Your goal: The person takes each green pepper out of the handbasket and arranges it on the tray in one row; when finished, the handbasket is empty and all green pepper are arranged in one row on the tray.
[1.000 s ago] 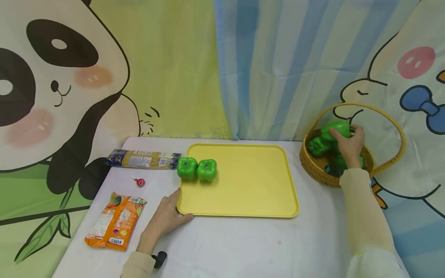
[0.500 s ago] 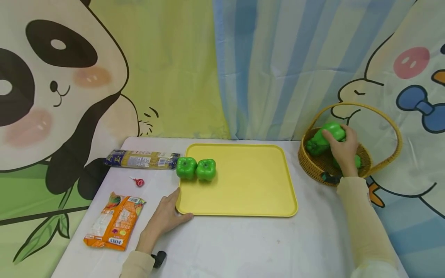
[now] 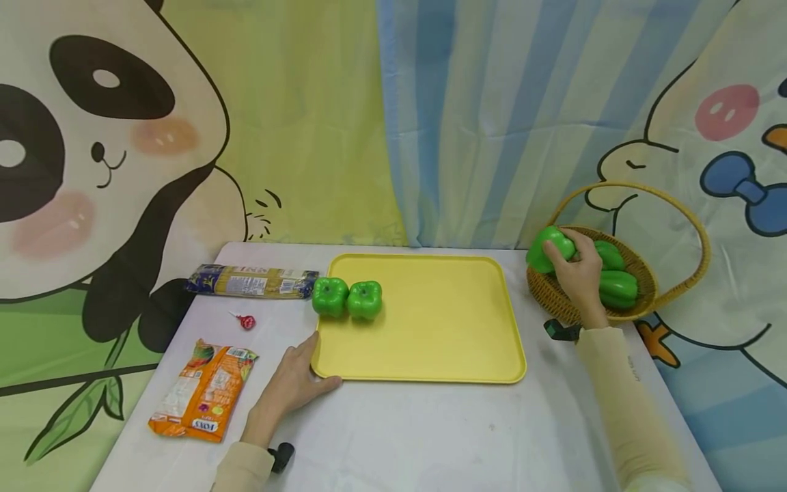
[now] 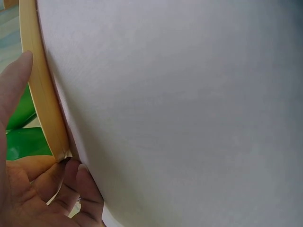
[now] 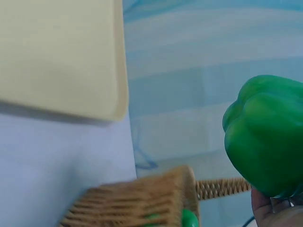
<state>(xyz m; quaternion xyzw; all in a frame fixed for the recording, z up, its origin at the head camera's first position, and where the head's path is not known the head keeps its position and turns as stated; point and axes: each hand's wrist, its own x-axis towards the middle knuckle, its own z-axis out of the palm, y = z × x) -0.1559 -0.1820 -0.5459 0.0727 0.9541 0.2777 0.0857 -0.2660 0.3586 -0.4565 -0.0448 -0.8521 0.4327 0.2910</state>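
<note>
At the right end of a white-covered worktop (image 3: 430, 437), a person's right hand (image 3: 581, 273) holds a green bell pepper (image 3: 541, 254) over the left rim of a wicker basket (image 3: 547, 297), thumb and fingers pinching its glossy sides. The right wrist view shows the pepper tilted, the basket's weave and a stretch of its handle below. Inside the basket lie a rear green vegetable (image 3: 610, 255) and a front green vegetable (image 3: 617, 288), one just behind the other.

Across the worktop, the left hand (image 3: 292, 383) clasps the near left corner of a yellow tray (image 3: 443, 314), thumb along the front rim, other fingers at the side; seen from the left wrist, several curl in at the corner. Toward the tray's left edge sit a left pepper (image 3: 330, 296) and a right pepper (image 3: 365, 301), side by side.

Farther left, a long blue-ended packet (image 3: 252, 281) lies near the back, its right end just beside the left pepper. A red lollipop (image 3: 247, 322) rests between it and an orange bag (image 3: 205, 393). Behind it all hangs a printed curtain (image 3: 332, 123), a large panda at left.
</note>
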